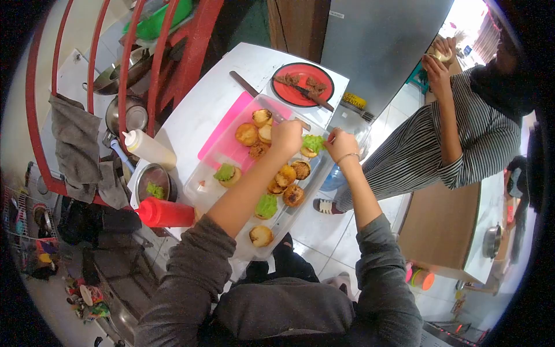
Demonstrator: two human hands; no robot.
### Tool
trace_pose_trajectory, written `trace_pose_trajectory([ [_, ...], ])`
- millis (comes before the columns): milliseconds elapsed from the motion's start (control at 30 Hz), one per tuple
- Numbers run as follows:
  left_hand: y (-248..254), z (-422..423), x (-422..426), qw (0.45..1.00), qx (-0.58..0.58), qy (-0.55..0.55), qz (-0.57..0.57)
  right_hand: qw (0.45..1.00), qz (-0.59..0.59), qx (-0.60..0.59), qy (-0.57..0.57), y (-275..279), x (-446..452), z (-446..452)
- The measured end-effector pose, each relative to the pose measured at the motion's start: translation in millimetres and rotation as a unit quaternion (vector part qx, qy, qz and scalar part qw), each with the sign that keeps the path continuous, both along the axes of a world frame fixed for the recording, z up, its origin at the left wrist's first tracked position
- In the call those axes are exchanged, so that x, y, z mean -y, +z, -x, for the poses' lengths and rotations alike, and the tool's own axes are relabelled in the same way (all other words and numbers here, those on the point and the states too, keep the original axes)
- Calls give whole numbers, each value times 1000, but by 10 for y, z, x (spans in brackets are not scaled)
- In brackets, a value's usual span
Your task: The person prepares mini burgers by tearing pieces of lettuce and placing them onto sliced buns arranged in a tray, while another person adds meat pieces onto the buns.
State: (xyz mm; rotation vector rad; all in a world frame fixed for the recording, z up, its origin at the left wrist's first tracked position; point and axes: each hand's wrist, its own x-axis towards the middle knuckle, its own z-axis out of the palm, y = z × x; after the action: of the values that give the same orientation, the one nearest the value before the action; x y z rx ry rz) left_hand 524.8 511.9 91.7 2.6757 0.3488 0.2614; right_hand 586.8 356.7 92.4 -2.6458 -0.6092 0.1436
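Observation:
A green lettuce leaf (313,142) lies on a bun half at the far right part of a clear plastic tray (199,184). My left hand (287,137) is closed at the leaf's left edge, its fingertips partly hidden. On the other side, my right hand (343,142) pinches the leaf's right edge. Around them in the tray are several toasted bun halves, such as the bun half (261,235) at the near end. Lettuce (266,206) tops another bun, and one more lettuce-topped bun (228,174) sits to the left.
A red plate (283,95) holds brown meat and a knife. Beyond the tray lies another knife (244,84). At left stand a white squeeze bottle (149,148), a red squeeze bottle (166,213) and a metal bowl (155,176) with lettuce. Another person (428,136) stands at right.

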Motion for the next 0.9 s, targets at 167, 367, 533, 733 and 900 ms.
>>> trace_pose_trajectory([
  [167, 19, -70, 62, 991, -5, -24, -131, 996, 73, 46, -17, -89, -107, -16],
  [367, 229, 349, 0, 984, 167, 11, -66, 989, 15, 132, 72, 21, -40, 119],
  [533, 606, 1318, 205, 974, 146, -53, 164, 976, 27, 134, 173, -105, -99, 166],
  [733, 924, 2657, -27, 890, -40, -219, 397, 973, 84, 103, 190, -22, -177, 195],
  [900, 1239, 3968, -900, 784, 224, -286, 503, 966, -93, 116, 211, 231, 28, 210],
])
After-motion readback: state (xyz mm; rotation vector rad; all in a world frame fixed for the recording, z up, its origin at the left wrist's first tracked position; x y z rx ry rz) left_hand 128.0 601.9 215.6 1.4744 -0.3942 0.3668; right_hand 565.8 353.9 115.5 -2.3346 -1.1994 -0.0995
